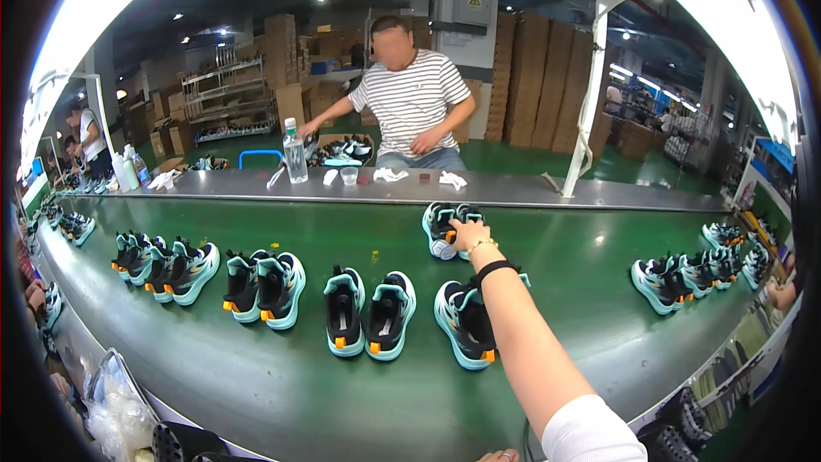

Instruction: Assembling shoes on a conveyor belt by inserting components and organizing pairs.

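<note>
My right arm, with a white sleeve, a dark band and a bracelet, reaches across the green belt. My right hand [469, 235] is closed on the collar of a black-and-turquoise sneaker [441, 221], one of a pair at the belt's far side. Below my forearm stands another pair, its left sneaker [466, 325] showing and the other mostly hidden by the arm. To the left a matching sneaker pair [389, 316] stands heels toward me, with orange heel tabs. At the lower edge only a bit of my left hand [500, 456] shows, with a ring; its fingers are mostly cut off.
More sneaker pairs [278, 291] line the green belt [564, 342] to the left, and others [684, 278] stand at right. A metal ledge [513, 191] beyond holds a clear bottle [295, 154], a cup and white cloths. Behind it sits a person [419, 103] in a striped shirt.
</note>
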Demonstrator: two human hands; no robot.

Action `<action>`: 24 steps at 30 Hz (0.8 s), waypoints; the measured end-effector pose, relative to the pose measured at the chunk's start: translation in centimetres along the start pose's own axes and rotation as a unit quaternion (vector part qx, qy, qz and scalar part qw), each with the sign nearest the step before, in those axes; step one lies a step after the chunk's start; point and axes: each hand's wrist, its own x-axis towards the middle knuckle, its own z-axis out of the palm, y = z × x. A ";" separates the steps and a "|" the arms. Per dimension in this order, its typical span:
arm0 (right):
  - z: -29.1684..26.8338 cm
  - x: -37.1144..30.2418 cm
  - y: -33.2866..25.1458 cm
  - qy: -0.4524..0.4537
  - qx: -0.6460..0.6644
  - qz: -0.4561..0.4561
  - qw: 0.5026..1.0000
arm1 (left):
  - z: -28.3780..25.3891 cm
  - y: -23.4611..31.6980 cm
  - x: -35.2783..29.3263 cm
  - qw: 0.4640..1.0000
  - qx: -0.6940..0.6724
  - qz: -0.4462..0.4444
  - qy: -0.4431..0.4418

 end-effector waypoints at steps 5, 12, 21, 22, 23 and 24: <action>1.4 2.4 1.1 -0.092 0.151 -0.043 0.983 | 0.2 0.5 0.4 1.000 -0.014 -0.018 -0.009; -2.5 -0.5 3.9 0.093 0.228 -0.098 0.964 | 1.4 1.4 0.2 0.999 0.022 0.005 0.033; -24.3 -10.5 14.3 -0.001 0.297 0.074 0.952 | 2.9 2.6 0.2 0.996 0.077 0.020 0.040; -25.1 -10.3 17.5 -0.064 0.215 0.108 0.969 | 3.4 3.0 0.2 0.996 0.081 0.031 0.036; -25.5 -10.4 20.3 -0.130 0.133 0.140 0.973 | 3.9 3.2 0.2 0.995 0.085 0.042 0.034; -24.5 -10.8 21.4 -0.131 0.057 0.174 0.974 | 3.9 2.6 0.2 0.993 0.100 0.063 0.017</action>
